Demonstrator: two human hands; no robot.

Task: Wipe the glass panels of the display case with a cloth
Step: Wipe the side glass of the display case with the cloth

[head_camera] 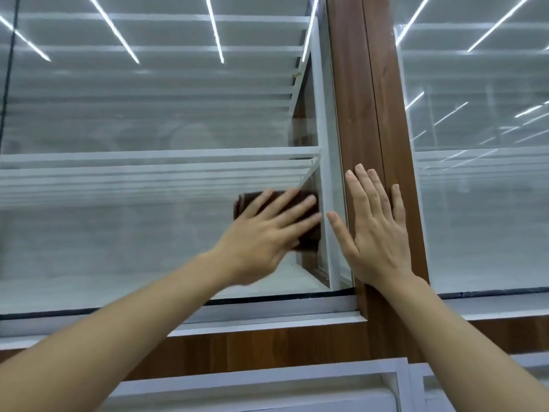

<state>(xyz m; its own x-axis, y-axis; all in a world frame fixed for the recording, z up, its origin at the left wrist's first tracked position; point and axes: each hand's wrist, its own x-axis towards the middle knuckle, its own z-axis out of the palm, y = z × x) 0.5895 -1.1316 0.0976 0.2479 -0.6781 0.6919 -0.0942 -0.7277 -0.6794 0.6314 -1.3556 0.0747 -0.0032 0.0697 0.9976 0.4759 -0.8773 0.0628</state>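
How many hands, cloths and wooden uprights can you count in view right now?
Hands: 2, left hand pressing flat on the cloth, right hand flat on the upright
Cloths: 1, brown cloth against the glass
Uprights: 1, wooden upright between the panes
Total: 4

cloth [309, 239] mostly under left hand [261, 233], apparently folded

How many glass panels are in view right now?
2 for certain: the left panel, where the left hand presses the cloth, and the right panel past the wooden post. A dark seam at the far left may begin a third.
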